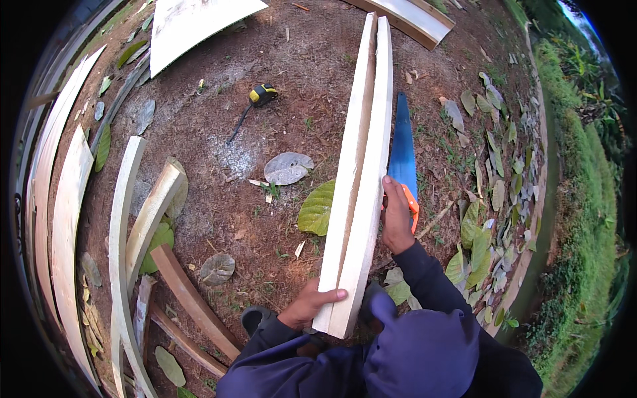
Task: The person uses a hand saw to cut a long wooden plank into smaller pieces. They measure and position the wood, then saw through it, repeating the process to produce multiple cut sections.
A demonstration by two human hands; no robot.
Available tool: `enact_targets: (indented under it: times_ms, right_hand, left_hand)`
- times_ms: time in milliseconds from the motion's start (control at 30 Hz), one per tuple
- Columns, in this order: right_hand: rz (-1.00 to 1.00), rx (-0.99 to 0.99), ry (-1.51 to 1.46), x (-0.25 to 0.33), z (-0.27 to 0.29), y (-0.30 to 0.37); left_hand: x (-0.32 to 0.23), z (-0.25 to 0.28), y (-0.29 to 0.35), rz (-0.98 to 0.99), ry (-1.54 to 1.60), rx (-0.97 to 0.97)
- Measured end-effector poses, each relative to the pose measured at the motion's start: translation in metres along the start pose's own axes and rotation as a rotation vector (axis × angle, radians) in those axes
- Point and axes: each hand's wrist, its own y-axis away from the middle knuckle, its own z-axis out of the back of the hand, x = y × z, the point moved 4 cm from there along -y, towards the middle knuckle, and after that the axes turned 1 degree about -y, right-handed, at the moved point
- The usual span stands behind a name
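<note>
Above brown soil (315,113), left hand (310,304) clasping two pale boards (373,159), right hand (397,217) gripping their right edge

Reddish-brown bare earth (292,93), with a yellow-and-black tape measure (263,95) at upper middle, its dark strip trailing down and left toward a patch of pale crumbs (235,159). At upper left, a large white panel (199,30), running out of view. At the top, right of centre, a white-and-brown plank (415,20). Along the left, broad pale boards (70,172), then a long narrow beam (126,199), a shorter beam (154,205) just beside it, and darker brown timber (192,292) lower down. Near the middle, a grey leaf (289,168) and a yellow-green leaf (316,208). To the right, scattered leaf litter (488,239); farther out, green grass (584,219).
</note>
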Motion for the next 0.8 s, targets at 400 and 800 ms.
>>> enact_targets:
  times_ms: [400, 800]
  right_hand:
    - [0.195, 0.108, 0.088, 0.043, -0.036, -0.055]
    - [0.182, 0.139, 0.117, 0.052, -0.048, -0.039]
  left_hand:
    - [0.015, 0.009, -0.011, -0.06, 0.0, 0.001]
    - [0.023, 0.011, -0.007, -0.015, 0.071, 0.042]
